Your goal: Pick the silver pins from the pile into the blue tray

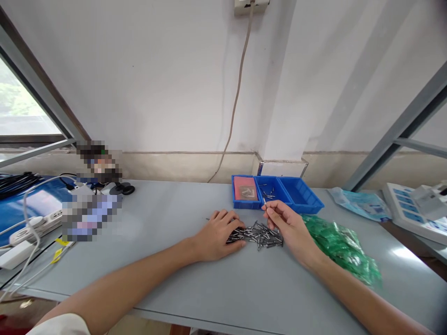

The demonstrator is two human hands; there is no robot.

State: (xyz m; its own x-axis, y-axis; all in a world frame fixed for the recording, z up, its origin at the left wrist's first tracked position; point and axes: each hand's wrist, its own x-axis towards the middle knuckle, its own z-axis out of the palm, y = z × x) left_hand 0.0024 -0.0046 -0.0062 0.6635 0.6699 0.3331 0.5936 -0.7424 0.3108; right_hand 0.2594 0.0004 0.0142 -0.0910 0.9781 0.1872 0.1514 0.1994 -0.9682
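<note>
A loose pile of thin metal pop rivets [260, 236], silver and dark, lies on the grey table. My left hand [218, 235] rests palm down at the pile's left side, fingers apart, with the thumb and forefinger around its edge. Just above the pile's right side, my right hand [281, 218] pinches a single rivet [264, 203] between thumb and fingertips, its pale end pointing up. It is held at the front of a blue three-compartment tray [306, 199]. Several rivets [268, 193] lie in the tray's middle compartment, and a reddish piece [242, 182] with a clear bag is in the left one.
Right of my right hand lies a crumpled green plastic bag [342, 246]. Farther right are a blue-and-white packet [359, 204] and a white device [412, 209]. Power strips [38, 225], cables and black round pieces [127, 190] occupy the left side. A wall stands behind the table.
</note>
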